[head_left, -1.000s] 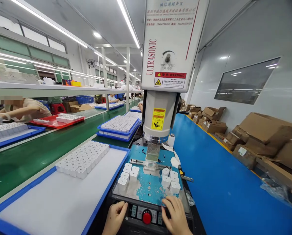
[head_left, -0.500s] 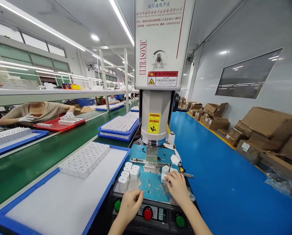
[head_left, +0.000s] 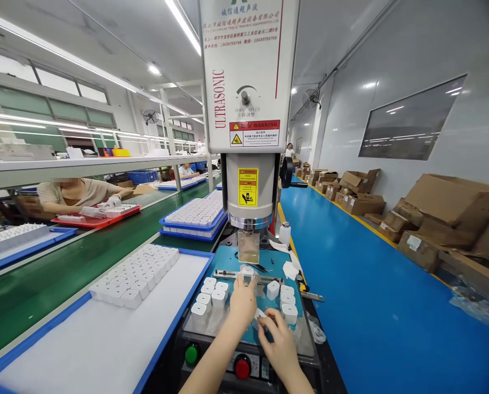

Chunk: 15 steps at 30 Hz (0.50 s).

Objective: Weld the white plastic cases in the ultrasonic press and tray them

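Note:
My left hand (head_left: 243,301) reaches under the raised metal horn (head_left: 248,249) of the ultrasonic welder, its fingers closed about a small white plastic housing (head_left: 248,272) at the fixture. Closer to me, my right hand (head_left: 278,340) pinches another white housing (head_left: 260,316), partly covered by the fingers, over the blue work plate (head_left: 272,317). Several white housings (head_left: 218,296) stand upright in a group left of my hands. On the right is a smaller group of white housings (head_left: 287,312), with a single one (head_left: 273,289) beside it.
A blue-rimmed tray (head_left: 162,342) at left carries rows of white housings. Behind it are stacked blue trays (head_left: 187,234). A red button (head_left: 243,366) and green button (head_left: 192,354) sit on the front panel. A wrench (head_left: 312,296) lies at right; a co-worker (head_left: 80,197) sits across the belt.
The horn has risen off the fixture. My left hand has moved from above the front panel up to the fixture, while my right hand has come inward from the right group with a housing.

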### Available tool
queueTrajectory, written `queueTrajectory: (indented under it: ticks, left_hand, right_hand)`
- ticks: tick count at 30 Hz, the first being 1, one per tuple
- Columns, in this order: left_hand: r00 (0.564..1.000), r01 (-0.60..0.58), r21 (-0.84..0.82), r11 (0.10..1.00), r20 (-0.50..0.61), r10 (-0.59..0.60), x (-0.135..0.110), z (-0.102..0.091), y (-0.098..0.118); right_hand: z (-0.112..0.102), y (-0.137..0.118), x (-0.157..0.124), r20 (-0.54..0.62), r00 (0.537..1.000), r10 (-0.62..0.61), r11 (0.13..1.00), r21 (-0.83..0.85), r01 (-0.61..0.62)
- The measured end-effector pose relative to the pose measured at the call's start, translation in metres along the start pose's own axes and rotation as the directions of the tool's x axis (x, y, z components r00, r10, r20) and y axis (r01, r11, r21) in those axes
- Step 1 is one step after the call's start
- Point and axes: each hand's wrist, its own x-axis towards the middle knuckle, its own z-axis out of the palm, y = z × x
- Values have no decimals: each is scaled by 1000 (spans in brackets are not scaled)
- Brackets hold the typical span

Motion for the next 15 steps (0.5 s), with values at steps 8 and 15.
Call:
queueTrajectory:
  ticks: [8, 15]
  left_hand:
    - [998, 26, 21, 999, 50, -27, 26, 22, -5]
    - [996, 26, -24, 999, -83, -28, 28, 7, -5]
  right_hand:
    - [2, -1, 1, -76, 997, 12, 1000, 12, -12]
    - [3, 1, -3, -55, 998, 28, 999, 41, -26]
